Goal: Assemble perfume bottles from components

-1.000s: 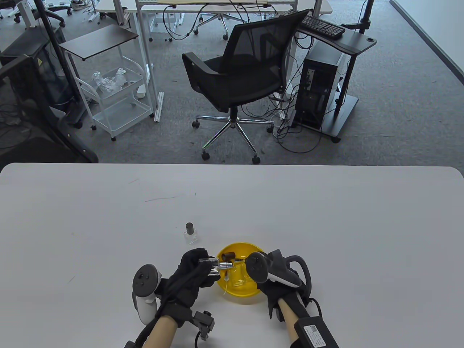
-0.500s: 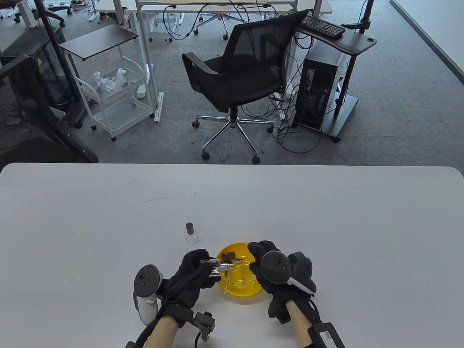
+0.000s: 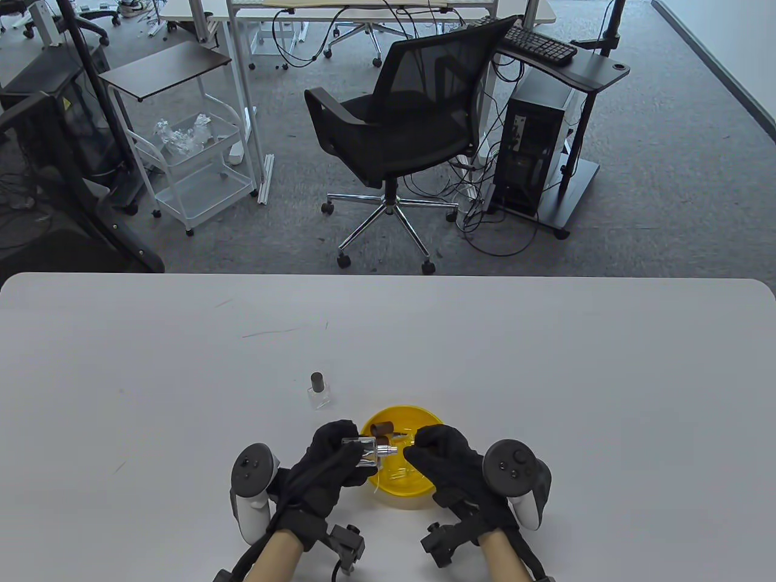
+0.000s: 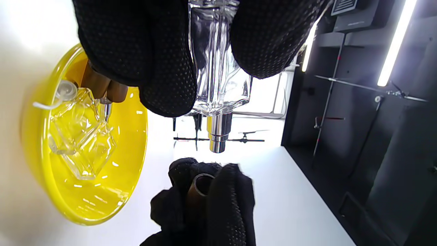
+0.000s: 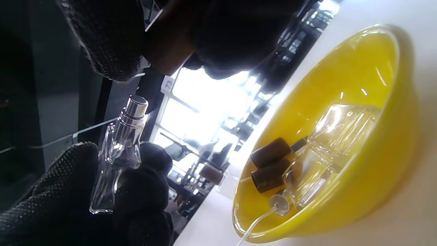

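Right hand (image 3: 445, 461) now beside left hand's (image 3: 330, 467) bottle (image 3: 364, 453), holding cap (image 4: 199, 181)

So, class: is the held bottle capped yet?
No. The bottle's silver nozzle is bare; the right hand holds the cap apart.

Two black-gloved hands are at work, the left hand (image 3: 330, 464) and the right hand (image 3: 445, 464), each with one tracker strapped to it. There is one round yellow plastic bowl (image 3: 418, 494), one finished clear glass perfume bottle with a brown cap (image 3: 318, 391) standing on the table, and one clear glass bottle with a silver spray neck (image 4: 218, 89) in the left hand. Two brown cylindrical caps (image 5: 271, 164) lie in the bowl and one more brown cap (image 4: 199, 186) sits in the right hand, while the clear glass pieces (image 5: 327, 150) in the bowl overlap too much to count.
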`<state>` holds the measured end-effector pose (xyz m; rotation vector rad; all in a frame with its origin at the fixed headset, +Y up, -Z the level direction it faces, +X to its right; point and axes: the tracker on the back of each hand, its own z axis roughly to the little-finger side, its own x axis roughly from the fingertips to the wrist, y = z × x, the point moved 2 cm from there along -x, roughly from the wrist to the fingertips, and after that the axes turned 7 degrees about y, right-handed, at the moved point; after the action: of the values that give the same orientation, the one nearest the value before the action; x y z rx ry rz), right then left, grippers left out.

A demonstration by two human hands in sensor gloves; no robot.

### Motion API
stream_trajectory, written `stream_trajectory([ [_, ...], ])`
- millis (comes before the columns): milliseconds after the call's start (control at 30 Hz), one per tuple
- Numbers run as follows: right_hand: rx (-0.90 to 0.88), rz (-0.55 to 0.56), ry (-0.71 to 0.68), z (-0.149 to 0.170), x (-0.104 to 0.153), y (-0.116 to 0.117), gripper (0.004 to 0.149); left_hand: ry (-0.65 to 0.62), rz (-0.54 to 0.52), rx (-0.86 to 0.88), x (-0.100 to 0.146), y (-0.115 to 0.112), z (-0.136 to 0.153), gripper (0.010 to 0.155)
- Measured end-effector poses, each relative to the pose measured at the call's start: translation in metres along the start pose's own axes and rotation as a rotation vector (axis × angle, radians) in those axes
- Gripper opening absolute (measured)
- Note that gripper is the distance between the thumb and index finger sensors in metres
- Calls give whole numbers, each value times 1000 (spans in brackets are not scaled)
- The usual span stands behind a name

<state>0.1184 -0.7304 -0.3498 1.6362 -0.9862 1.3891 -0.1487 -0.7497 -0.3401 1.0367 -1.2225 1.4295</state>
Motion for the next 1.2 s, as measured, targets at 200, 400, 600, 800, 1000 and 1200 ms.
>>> stream_trajectory([
  [200,-58,-37,32,7,1,1,41,-3,38,4,0,-11,1,53],
  [400,-107,-41,30,8,2,9,41,1,49,-5,-1,-13,2,53],
  [600,-111,-56,-3,-3,8,18,40,6,80,-34,-2,-21,5,53],
  [800,59,-45,-96,-20,15,27,50,6,69,-125,0,-26,7,54],
  [1000,149,-306,-177,-30,17,42,76,52,107,-144,-1,-27,10,55],
  [1200,559,-211,-214,-35,23,51,106,73,195,-131,-4,-32,14,56],
])
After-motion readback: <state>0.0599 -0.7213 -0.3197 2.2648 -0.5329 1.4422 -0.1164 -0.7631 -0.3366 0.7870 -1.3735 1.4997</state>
